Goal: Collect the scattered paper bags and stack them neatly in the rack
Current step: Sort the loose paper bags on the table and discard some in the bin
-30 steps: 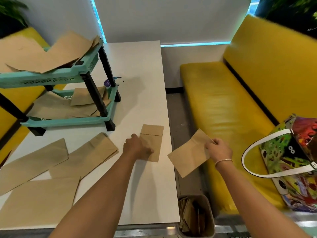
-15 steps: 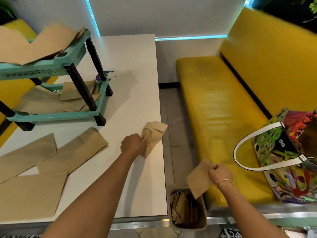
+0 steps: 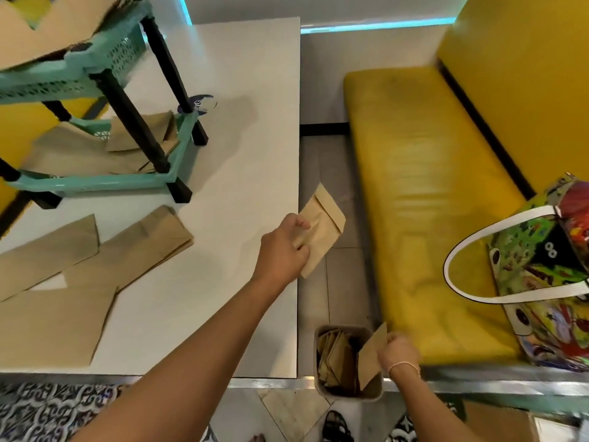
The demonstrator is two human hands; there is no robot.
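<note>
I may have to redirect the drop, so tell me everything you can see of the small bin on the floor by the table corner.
The bin is a small grey container with a rounded rectangular rim, probably plastic, standing upright and open on the floor between the white table and the yellow bench. Crumpled and folded brown paper bags lie inside it. The right hand holds another brown bag whose lower end dips into the bin's right side. Its base is hidden.
</note>
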